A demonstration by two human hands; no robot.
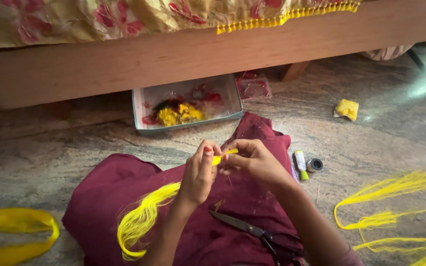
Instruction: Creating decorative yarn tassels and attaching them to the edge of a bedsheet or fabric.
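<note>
Both hands meet above the lap: left hand and right hand each pinch the bright yellow thread bundle, tight at the fingers w/ a short stub between them, then loose, glossy strands curve down-left over the maroon cloth. Black scissors lie on the cloth near the wrists; further right on the stone floor are a small glue tube & thread spool, more yellow strands. Farther back, an open box w/ yellow and red bits sits under the wooden bed frame.
</note>
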